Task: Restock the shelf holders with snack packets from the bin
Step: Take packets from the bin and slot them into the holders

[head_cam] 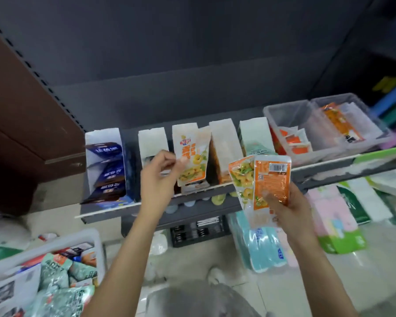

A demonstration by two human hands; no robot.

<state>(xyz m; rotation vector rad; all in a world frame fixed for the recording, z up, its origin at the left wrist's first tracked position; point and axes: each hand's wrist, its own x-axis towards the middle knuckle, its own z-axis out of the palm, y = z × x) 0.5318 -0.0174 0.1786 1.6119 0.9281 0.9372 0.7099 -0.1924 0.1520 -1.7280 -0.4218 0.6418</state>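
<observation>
Bin (96,239), white plastic, low left of the left grip, heaped with glossy crinkled packets. Left grip (160,177) pinches a flat, shiny orange-and-white snack packet (192,161) by its edge, upright in a white card shelf holder (181,133). Right grip (283,209) curls round two more orange packets (265,179), fanned, barcode side showing.

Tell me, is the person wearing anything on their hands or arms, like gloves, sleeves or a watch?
No. Both forearms are bare as far as the picture shows, with no sleeves in view. The left hand and the right hand wear no gloves, and no watch or ring shows.
</observation>
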